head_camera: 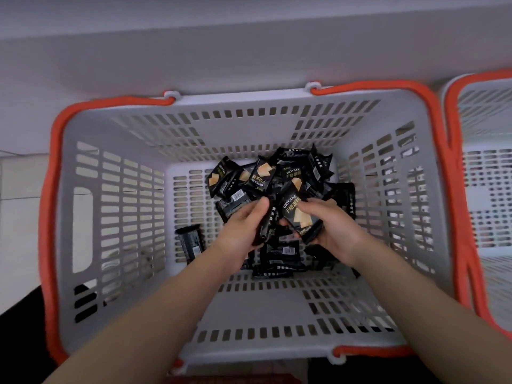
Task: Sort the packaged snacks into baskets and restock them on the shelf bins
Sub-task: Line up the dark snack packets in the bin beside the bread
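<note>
A grey slotted basket (133,128) with orange handles fills the view from above. Several black snack packets (257,176) marked DRYCAKE lie heaped at its bottom, toward the far right. One more packet (191,241) lies alone at the left of the floor. Both my arms reach down into the basket. My left hand (243,228) grips a black packet (266,225) held edge-on. My right hand (332,231) holds another packet (297,214) face up, thumb across its top.
A second grey basket (487,112) with orange handles stands close on the right, its inside mostly out of view. A pale wall or shelf face runs behind both baskets. Light floor shows at the left.
</note>
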### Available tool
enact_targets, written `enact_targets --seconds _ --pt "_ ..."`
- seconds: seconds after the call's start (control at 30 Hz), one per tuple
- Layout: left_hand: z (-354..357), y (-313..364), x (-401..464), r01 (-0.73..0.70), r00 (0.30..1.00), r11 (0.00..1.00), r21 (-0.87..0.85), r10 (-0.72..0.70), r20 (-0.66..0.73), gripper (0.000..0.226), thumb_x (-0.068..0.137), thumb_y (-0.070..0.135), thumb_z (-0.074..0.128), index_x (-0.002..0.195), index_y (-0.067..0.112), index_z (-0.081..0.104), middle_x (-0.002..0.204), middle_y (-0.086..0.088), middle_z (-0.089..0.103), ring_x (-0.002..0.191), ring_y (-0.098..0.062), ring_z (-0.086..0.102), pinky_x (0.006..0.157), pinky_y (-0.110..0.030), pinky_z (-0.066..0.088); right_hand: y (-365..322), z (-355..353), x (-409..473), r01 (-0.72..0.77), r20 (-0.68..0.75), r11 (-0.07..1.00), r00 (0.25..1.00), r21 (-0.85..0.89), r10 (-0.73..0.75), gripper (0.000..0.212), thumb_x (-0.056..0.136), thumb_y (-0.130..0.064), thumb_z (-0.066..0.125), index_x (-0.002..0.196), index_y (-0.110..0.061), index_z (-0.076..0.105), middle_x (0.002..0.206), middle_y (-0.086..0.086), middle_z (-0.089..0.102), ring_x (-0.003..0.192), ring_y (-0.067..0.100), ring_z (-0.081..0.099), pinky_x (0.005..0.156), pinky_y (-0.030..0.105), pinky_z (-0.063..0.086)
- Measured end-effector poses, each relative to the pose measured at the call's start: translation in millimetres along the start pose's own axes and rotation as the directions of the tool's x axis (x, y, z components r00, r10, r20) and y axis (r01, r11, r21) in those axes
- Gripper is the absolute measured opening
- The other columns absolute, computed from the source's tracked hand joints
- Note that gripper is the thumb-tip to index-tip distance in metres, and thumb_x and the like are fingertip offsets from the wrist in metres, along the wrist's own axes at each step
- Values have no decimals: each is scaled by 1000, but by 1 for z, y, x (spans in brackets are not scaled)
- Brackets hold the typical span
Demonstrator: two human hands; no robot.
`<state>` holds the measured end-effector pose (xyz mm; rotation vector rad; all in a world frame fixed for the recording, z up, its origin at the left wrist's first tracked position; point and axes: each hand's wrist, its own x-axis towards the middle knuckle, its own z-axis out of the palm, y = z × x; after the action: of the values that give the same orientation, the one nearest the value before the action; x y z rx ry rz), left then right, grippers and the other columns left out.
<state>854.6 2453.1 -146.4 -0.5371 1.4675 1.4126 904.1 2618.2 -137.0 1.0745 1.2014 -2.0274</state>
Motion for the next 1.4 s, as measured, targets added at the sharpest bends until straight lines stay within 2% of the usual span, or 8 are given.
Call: enact_targets --seconds 0.17,0.43,0.53,0.7,0.93,1.13,1.27,1.4 --pt "8 15 -7 -143 985 930 339 101 138 33 86 12 54 81 42 67 78 8 64 74 -7 58 72 -19 43 7 -16 1 -32 -268 994 963 -101 3 17 92 -27 55 76 -21 54 81 2 62 80 23 62 58 29 41" --pt "-2 13 -8 -355 935 554 753 223 277 25 81 25 71 102 30 58 96 13 61 88 -7 59 75 -17 44 7 -18 10 -21 -101 986 995 -168 4 18 91 -16 52 85 -20 69 84 -1 69 80 13 63 68 27 46" --pt "-8 8 -5 -279 960 661 697 188 206 20 82 25 69 99 26 59 99 9 65 94 -8 60 76 -18 42 12 -14 12 -68 -130 990 990 -122 53 21 93 -15 51 83 -21 68 86 1 68 81 14 63 69 29 48" --pt "1 5 -4 -34 999 998 56 35 -27 20 87 22 62 104 11 61 102 -6 67 91 -16 65 75 -26 53 21 1 12 5 -23 997 1000 74 -3 20 94 -8 49 103 -14 65 101 5 70 95 18 65 84 35 52" --pt "7 -4 0 -222 937 741 634 342 -72 33 92 41 50 85 12 63 68 1 59 62 -11 53 59 -21 42 23 9 12 71 -21 997 997 24 -70 22 95 -22 51 113 -16 61 108 3 68 102 16 64 83 30 53" --pt "11 -15 7 -103 993 881 461 121 -9 27 99 26 38 103 19 64 97 0 63 86 -13 57 74 -21 46 21 -4 16 144 -144 941 970 -306 -195 20 84 -22 67 99 -29 56 96 -9 64 84 1 60 58 10 43" --pt "-3 -42 20 -239 952 359 902 270 145 30 97 17 44 125 12 56 122 -4 54 102 -16 55 82 -16 43 16 -23 15 111 -172 744 941 -659 -293 28 83 -24 67 108 -19 57 84 -13 52 71 3 53 55 17 39" --pt "-2 -62 32 -319 906 -77 945 269 328 38 98 30 42 135 19 46 130 -1 46 118 -20 46 94 -31 43 15 -29 12 85 -141 585 934 -806 -329 38 84 -22 68 118 -12 54 94 -5 53 84 14 56 69 28 49"
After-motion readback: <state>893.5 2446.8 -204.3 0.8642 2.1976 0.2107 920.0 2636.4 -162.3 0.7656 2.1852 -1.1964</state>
